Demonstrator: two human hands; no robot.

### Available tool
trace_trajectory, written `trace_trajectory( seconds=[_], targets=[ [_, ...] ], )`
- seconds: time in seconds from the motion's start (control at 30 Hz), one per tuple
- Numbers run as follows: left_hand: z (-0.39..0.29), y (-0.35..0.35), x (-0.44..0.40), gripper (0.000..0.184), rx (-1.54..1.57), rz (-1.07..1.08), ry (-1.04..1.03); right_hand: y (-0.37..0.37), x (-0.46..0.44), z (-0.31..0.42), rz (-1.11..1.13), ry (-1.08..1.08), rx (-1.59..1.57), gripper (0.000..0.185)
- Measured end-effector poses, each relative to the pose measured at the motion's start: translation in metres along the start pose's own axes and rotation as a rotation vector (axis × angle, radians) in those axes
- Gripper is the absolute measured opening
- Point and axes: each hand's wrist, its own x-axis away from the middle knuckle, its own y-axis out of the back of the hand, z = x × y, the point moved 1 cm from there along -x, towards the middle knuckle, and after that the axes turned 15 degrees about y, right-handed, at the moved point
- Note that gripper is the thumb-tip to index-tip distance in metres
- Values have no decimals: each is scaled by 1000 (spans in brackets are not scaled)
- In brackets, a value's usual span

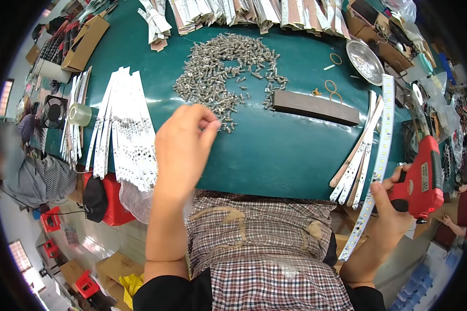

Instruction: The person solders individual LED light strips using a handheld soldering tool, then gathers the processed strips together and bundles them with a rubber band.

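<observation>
My left hand hovers at the near edge of a pile of small metal screw-like parts. Its thumb and fingertips are pinched together; whatever lies between them is too small to make out. In my right hand is a long white LED strip, pressed under the thumb and held roughly upright. The fingers of that same hand wrap the handle of a red and black pistol-shaped power tool. A fanned stack of white strips lies left of my left hand. More strips lie beside the right hand.
A dark rectangular bar lies on the green table, near rubber bands. At the far right stands a metal bowl. Bundled strips line the back edge. A tape roll and small fan are left.
</observation>
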Motion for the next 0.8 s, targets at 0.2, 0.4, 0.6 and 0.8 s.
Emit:
trace_trajectory(
  seconds=[0.2, 0.4, 0.6, 0.8],
  targets=[
    [-24, -49, -23, 11, -49, -163, -243, -7, 10, 8, 62, -165, -24, 64],
    [-31, -67, -38, 11, -145, -166, -173, -4, 16, 2, 37, -180, -27, 66],
    [-32, -68, -44, 10, -168, -160, -223, -19, 12, 13, 4, -330, -90, 64],
    [-52, -59, -37, 11, -106, -116, -115, -21, 9, 2, 135, -273, -61, 48]
  ],
)
